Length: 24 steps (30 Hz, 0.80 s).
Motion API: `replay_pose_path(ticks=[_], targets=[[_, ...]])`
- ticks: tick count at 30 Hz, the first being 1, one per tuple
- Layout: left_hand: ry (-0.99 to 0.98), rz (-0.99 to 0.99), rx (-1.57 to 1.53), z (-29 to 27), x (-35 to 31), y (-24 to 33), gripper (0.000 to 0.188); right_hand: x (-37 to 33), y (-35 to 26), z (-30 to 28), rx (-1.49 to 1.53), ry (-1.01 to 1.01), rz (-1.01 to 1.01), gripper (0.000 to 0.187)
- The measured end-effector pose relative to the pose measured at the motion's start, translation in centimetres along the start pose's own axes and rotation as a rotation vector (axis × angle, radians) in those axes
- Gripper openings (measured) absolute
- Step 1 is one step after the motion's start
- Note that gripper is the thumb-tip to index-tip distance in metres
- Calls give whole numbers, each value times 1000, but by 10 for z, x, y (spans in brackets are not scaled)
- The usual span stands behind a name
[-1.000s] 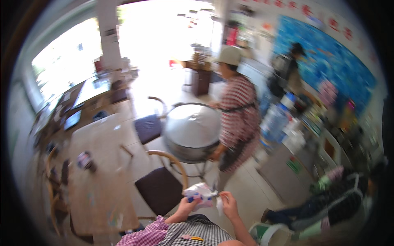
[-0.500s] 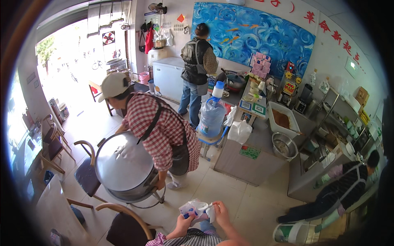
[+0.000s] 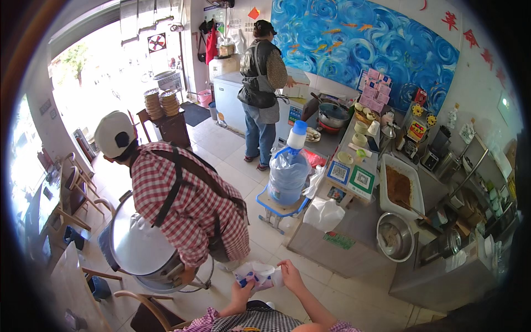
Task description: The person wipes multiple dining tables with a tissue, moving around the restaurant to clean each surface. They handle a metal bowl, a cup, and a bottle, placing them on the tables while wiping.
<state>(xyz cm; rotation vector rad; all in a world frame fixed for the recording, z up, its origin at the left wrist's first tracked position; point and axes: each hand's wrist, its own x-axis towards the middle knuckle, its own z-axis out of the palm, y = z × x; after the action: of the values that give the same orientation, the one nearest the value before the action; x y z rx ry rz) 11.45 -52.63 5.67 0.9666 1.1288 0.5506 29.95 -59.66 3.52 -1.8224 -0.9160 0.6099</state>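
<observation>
My left hand (image 3: 239, 295) grips a soft pack of tissues (image 3: 259, 282), white and pale purple with blue marks, low in the middle of the view. My right hand (image 3: 291, 275) is closed at the pack's right side, its fingers pinching a white piece that looks like a tissue; where tissue ends and wrapper begins I cannot tell. Just ahead and to the left, a person in a red checked shirt (image 3: 182, 193) bends over a large round metal pot (image 3: 138, 243) with a lid, a hand at its side.
Chairs (image 3: 149, 310) stand at the lower left. A water bottle with a pump (image 3: 289, 171) sits on a blue-edged stool ahead. To its right, a counter (image 3: 332, 252) bears a steel bowl (image 3: 394, 238) and a white tub (image 3: 412, 196). Another person (image 3: 263, 88) stands by the white freezer (image 3: 227, 102).
The person in the checked shirt and the pot have shifted left and nearer. The person by the freezer now reaches right. The person at the lower right has left the view. My hands still hold the pack.
</observation>
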Motion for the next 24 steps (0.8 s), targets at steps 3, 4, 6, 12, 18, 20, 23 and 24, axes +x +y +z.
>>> replay_pose_path(ticks=[3,4,6,12,18,20,23,24], targets=[[-31,29,-62,21,35,22,24,58,5,1,99,-39,48,16],[-44,32,-56,24,46,29,25,72,7,3,150,-57,70,16],[-62,152,-52,35,69,40,27,96,10,6,98,-72,62,16],[-184,347,-39,56,126,101,25,177,19,-6,68,-64,-2,16],[-169,285,58,41,139,97,27,217,21,7,285,-690,192,26],[-66,357,63,38,149,89,27,236,17,33,240,-859,114,28],[132,375,-94,35,150,58,24,256,28,76,133,-1112,-46,31],[187,374,-117,37,150,48,24,260,36,88,102,-1183,-90,32]])
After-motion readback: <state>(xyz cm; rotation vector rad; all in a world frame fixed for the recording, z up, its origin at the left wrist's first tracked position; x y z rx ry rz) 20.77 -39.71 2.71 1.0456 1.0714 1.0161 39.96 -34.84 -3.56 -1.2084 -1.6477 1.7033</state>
